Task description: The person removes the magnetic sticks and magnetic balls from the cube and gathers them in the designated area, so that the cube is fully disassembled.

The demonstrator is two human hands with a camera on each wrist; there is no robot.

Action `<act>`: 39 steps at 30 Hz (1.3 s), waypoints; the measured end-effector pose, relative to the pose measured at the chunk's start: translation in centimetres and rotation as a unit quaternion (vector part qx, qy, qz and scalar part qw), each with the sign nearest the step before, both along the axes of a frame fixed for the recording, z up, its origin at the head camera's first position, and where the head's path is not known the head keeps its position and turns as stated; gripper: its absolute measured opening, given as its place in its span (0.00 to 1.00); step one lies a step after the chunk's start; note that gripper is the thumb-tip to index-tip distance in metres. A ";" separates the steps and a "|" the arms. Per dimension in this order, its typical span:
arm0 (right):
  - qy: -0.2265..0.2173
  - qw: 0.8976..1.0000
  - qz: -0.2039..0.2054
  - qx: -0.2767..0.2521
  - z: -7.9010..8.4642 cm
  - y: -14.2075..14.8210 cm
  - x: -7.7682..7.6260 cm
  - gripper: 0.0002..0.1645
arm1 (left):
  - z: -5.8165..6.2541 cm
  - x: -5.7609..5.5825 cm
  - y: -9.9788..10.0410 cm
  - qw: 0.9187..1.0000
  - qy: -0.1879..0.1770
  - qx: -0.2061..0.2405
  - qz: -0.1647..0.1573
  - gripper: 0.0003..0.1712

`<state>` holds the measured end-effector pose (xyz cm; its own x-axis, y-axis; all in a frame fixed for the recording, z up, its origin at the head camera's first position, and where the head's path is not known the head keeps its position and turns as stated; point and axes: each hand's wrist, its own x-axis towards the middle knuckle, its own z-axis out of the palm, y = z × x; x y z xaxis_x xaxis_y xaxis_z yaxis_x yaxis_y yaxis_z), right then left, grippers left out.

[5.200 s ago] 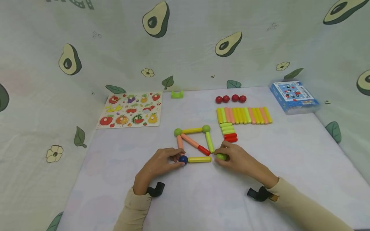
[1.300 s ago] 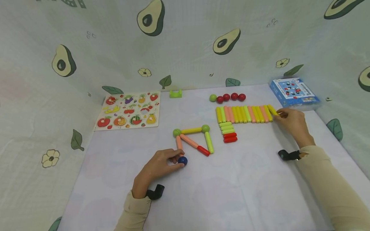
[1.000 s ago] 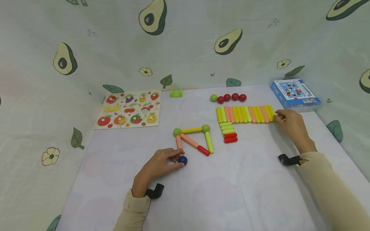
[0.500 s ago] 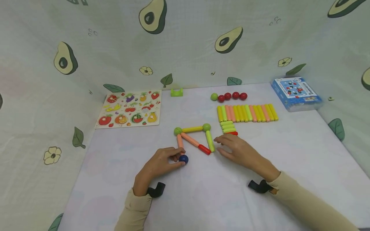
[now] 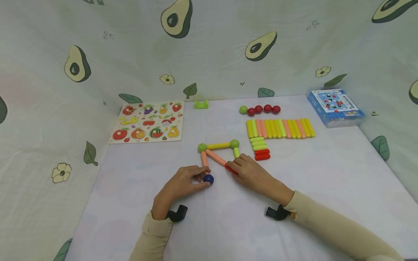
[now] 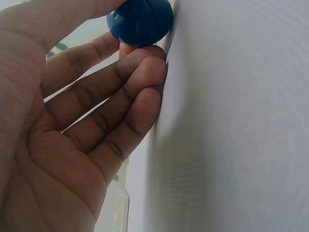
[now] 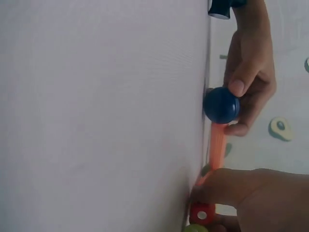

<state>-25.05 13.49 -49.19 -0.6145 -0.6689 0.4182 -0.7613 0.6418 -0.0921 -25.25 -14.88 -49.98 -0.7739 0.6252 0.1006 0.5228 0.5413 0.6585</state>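
Note:
On the table lies a frame of magnetic rods and balls. My left hand point(image 5: 184, 182) pinches the blue ball point(image 5: 208, 179) at its lower left corner, thumb on the ball, fingertips by a pink rod point(image 5: 204, 158). My right hand point(image 5: 254, 176) grips the red rod point(image 5: 231, 169), which continues the diagonal pink rod point(image 5: 215, 157). In the right wrist view the red rod point(image 7: 202, 214) shows a round metal end. Two green balls point(image 5: 202, 147) mark the upper corners, joined by a yellow rod point(image 5: 218, 146). Right fingers partly hide a light green rod point(image 5: 236, 152).
Behind on the right, a row of rods point(image 5: 277, 129) lies side by side, with shorter green point(image 5: 259, 143) and red rods point(image 5: 262, 154) below. Further back sit red balls point(image 5: 258, 109) and a green ball point(image 5: 243, 110). A fruit board point(image 5: 147, 123), green bracket point(image 5: 201, 104) and blue box point(image 5: 336, 107) stand around.
My right hand moved the green ball beside the red balls and the lower yellow rod to the row's right end, then came back to the red rod. The left hand stayed at the blue ball.

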 end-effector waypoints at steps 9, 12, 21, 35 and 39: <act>-0.051 0.998 0.002 -0.030 1.1 1.1 0.1 0.18 | 0.1 0.1 0.2 1.000 -0.008 0.002 0.004 0.24; -0.049 0.997 0.003 -0.052 1.6 2.5 0.5 0.21 | 0.2 0.1 0.3 1.000 -0.003 -0.002 0.003 0.25; -0.036 0.997 -0.034 -0.065 1.9 7.7 1.1 0.27 | 0.4 0.0 0.1 1.000 0.022 -0.002 0.002 0.24; -0.043 0.996 -0.063 -0.043 0.6 10.4 0.3 0.20 | 0.2 0.2 0.2 1.000 0.020 0.001 0.004 0.25; -0.044 0.995 -0.076 -0.041 0.5 10.6 0.1 0.18 | 0.2 0.1 0.3 1.000 0.023 0.003 0.004 0.24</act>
<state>-24.91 24.05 -48.72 -0.7428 -0.5317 0.4069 -0.6426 0.7367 -0.2106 -25.13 -14.59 -49.82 -0.7731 0.6187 0.1398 0.5486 0.5415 0.6371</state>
